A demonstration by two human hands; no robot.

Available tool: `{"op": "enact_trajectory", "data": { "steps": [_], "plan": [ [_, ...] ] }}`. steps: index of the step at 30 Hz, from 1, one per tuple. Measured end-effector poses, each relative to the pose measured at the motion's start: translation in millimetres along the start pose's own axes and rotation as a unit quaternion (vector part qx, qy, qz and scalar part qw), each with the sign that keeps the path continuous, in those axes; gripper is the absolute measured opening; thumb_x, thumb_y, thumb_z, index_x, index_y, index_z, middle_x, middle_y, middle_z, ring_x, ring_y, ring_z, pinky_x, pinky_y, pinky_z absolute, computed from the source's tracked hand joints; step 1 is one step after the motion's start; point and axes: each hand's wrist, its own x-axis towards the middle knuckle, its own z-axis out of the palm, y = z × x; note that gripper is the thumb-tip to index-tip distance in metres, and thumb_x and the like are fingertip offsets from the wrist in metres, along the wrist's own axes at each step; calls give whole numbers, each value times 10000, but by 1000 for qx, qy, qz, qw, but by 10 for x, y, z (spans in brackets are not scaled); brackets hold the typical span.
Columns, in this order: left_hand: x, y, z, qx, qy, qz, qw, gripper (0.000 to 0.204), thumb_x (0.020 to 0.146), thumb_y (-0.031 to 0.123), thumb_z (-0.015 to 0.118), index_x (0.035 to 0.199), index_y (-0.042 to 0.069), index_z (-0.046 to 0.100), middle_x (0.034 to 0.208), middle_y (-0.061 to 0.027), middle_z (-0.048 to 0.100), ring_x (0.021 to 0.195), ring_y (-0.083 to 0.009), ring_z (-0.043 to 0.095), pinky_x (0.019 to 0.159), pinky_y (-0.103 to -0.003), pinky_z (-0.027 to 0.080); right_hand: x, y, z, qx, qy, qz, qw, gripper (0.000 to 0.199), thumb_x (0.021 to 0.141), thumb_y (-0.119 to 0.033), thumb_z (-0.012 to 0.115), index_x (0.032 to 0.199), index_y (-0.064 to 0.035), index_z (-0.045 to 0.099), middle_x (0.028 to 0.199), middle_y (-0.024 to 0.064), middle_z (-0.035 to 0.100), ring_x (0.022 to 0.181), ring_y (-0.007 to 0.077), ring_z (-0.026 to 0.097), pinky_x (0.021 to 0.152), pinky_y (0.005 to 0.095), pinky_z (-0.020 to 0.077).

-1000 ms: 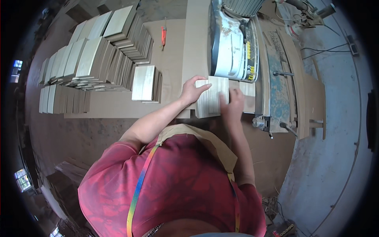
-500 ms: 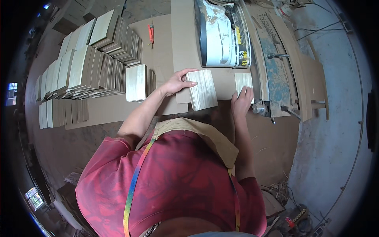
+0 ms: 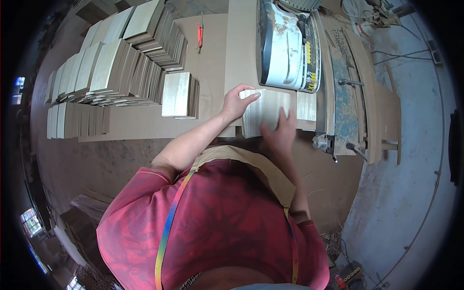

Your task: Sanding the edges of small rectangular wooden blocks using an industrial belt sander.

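A pale wooden panel (image 3: 263, 108) lies on the workbench (image 3: 212, 72) just in front of a table saw housing (image 3: 285, 43). My left hand (image 3: 236, 102) grips the panel's left edge, thumb on its top corner. My right hand (image 3: 280, 131) lies flat on the panel's near right part, blurred. A second narrower wooden piece (image 3: 305, 105) sits to the right of the panel, next to the saw.
A small stack of cut panels (image 3: 178, 94) stands left of my hands. Long rows of stacked panels (image 3: 106, 72) fill the bench's left side. An orange-handled tool (image 3: 199, 34) lies at the back. A blue metal rail (image 3: 344, 96) runs along the right.
My right hand has moved left from the narrow piece by the saw onto the panel. My left hand stays on the panel's left edge.
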Motion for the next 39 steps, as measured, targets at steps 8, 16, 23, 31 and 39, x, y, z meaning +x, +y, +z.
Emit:
{"op": "enact_trajectory", "data": {
  "steps": [8,16,23,31,39],
  "plan": [
    [86,-114,-406,-88,-134,-56,985,440,978,42,804,1402,83,693,1162,-69,738,1010,-150,674,914,-286,567,-614,523,-252,11,39,56,998,725,802,-293,843,1428,24,662,1507,322,568,1267,503,590,1038,544,546],
    [298,-242,-603,-151,-248,-88,953,675,932,-89,791,1551,111,609,1268,-75,709,1087,-156,674,1001,-285,570,-232,676,-148,-33,16,68,997,729,794,-301,840,1418,36,673,1485,314,582,1238,495,603,1018,530,559],
    [213,-432,-1,-29,-129,-21,991,615,823,-8,900,1394,96,698,1273,-82,715,1119,-196,673,1023,-361,566,-190,1272,-134,-99,46,5,994,741,790,-352,836,1371,87,700,1316,324,646,1132,497,629,1023,526,551],
    [124,-224,239,-25,-123,-33,992,579,908,73,856,1449,78,651,1260,-142,715,1089,-238,700,980,-360,579,124,1623,32,-129,31,-2,991,675,854,-255,773,1393,121,621,1448,377,564,1289,536,536,1133,561,490],
    [261,-358,393,48,-85,5,995,584,872,212,917,1397,78,697,1216,-142,747,1043,-274,731,956,-380,595,573,1859,267,-156,109,-42,981,507,972,-189,729,1373,110,646,1415,321,604,1283,495,563,1130,536,495]
  ]
}}
